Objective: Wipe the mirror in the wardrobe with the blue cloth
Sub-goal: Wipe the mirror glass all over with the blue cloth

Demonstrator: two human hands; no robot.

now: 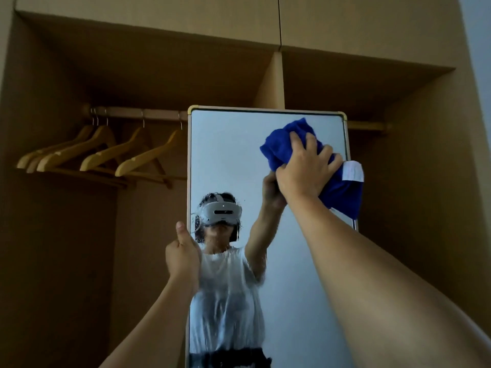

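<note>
A tall mirror in a pale gold frame stands inside the wooden wardrobe. My right hand presses a bunched blue cloth against the glass near the mirror's upper right corner. A white label hangs from the cloth past the right frame edge. My left hand grips the mirror's left frame edge at mid height, thumb pointing up. The lower glass shows streaks and smears over the reflection of a person in a headset.
Several wooden hangers hang on a rail to the left of the mirror. A vertical wardrobe divider rises behind the mirror's top. Shelf space lies above the rail, and the wardrobe's right wall stands close beside the mirror.
</note>
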